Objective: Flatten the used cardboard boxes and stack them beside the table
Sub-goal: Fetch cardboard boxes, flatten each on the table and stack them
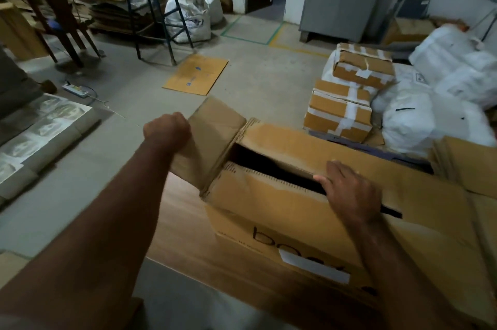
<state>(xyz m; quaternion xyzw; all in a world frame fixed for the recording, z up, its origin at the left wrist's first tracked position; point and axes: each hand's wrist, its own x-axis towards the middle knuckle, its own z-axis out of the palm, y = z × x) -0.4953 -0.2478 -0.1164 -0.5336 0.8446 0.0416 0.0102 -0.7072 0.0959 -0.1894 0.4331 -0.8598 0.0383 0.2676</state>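
Observation:
A large brown cardboard box (282, 216) with black lettering and a white label lies on the wooden table (177, 227) in front of me. Its top flaps stand slightly apart, showing a dark gap. My left hand (166, 128) grips the edge of the box's left end flap (212, 136), which sticks out to the left. My right hand (347, 190) rests on the near top flap with its fingers hooked into the gap. One flattened cardboard sheet (196, 74) lies on the floor farther ahead.
Taped cartons (349, 90) and white sacks (435, 93) crowd the floor at right. More flat cardboard (468, 163) lies right of the box. A blue metal rack (153, 7), white bags (191, 15), a chair (56, 12) and a power strip (75, 89) stand at back left.

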